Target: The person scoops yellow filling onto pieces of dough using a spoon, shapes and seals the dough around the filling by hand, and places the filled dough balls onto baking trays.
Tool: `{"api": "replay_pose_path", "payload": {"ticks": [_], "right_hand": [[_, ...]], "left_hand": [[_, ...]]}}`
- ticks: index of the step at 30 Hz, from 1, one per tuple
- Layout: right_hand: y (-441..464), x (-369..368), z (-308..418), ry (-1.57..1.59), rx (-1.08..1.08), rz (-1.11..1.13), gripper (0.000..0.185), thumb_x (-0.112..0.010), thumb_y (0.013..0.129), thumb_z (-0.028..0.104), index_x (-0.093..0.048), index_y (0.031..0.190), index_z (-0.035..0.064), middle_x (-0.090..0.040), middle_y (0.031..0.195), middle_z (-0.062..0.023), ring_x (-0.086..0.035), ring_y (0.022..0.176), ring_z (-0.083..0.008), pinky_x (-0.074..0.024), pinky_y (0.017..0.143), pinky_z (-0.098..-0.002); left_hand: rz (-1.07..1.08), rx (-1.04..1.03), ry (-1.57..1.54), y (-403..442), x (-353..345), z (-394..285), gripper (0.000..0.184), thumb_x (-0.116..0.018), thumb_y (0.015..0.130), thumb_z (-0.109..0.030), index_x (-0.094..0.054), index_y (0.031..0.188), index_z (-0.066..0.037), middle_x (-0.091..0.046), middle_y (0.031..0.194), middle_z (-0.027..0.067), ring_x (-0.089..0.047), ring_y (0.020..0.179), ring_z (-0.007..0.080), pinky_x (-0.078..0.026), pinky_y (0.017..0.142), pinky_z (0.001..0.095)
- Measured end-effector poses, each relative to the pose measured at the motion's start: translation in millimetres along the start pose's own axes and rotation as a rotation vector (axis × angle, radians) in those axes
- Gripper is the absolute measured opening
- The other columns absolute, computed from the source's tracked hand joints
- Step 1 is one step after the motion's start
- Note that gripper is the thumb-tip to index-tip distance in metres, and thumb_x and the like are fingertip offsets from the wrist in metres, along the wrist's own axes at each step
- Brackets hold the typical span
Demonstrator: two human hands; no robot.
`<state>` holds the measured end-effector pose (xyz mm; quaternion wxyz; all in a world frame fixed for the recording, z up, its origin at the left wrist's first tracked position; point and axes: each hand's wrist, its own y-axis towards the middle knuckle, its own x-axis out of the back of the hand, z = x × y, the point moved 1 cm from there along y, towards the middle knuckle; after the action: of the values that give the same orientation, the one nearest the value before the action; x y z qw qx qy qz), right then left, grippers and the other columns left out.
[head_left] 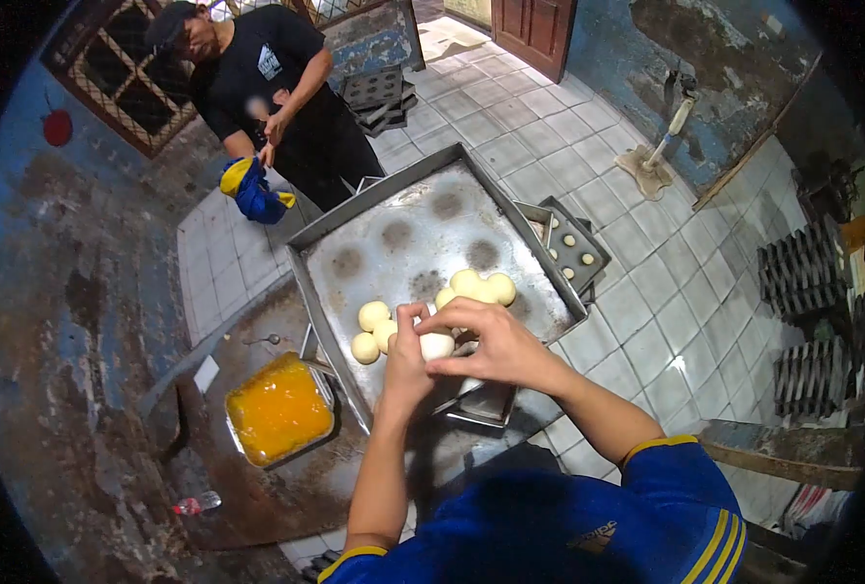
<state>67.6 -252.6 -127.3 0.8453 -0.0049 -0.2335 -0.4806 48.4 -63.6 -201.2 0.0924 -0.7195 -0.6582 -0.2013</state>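
Observation:
Above the near side of a large metal tray (372, 251), my two hands meet around a pale dough ball (437, 347). My right hand (496, 343) curves over it, thumb below and fingers above. Pressed against its left side is my left hand (409, 362), with fingers bent upward. Several more dough balls lie in the tray: one cluster (471, 285) beyond my right hand, another group (372, 316) left of my left hand. My hands partly cover some of them. Dark round stains mark the tray's floor.
A pan of orange-yellow filling (281, 409) stands on the worn table (199, 457), near a spoon (273, 339) and a plastic bottle (197, 503). Another person (276, 97) stands beyond the tray holding blue-and-yellow cloth (257, 190). Dark moulded trays (800, 273) are stacked at right.

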Motion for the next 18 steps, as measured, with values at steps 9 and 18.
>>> {"api": "replay_pose_path", "payload": {"ticks": [9, 18], "right_hand": [[69.7, 71.8, -146.5, -0.326, -0.250, -0.040, 0.039, -0.078, 0.084, 0.017, -0.077, 0.121, 0.0037, -0.075, 0.120, -0.0128, -0.074, 0.105, -0.0261, -0.0593, 0.095, -0.0390], [75.1, 40.0, -243.9, -1.031, 0.004, 0.312, 0.084, -0.042, 0.111, 0.053, -0.024, 0.163, -0.0099, -0.018, 0.174, -0.0284, -0.018, 0.163, -0.0397, -0.0176, 0.133, -0.0491]], "left_hand": [[-0.026, 0.194, 0.027, 26.1, 49.2, 15.9, 0.115, -0.093, 0.077, -0.014, -0.016, 0.162, -0.008, -0.055, 0.145, 0.0266, -0.073, 0.085, 0.0227, -0.057, 0.093, 0.0379], [-0.177, 0.324, -0.067, -47.9, 70.7, 52.2, 0.089, -0.080, 0.088, -0.002, -0.025, 0.158, -0.006, -0.056, 0.142, 0.0215, -0.062, 0.080, 0.0130, -0.052, 0.076, 0.0258]]}}
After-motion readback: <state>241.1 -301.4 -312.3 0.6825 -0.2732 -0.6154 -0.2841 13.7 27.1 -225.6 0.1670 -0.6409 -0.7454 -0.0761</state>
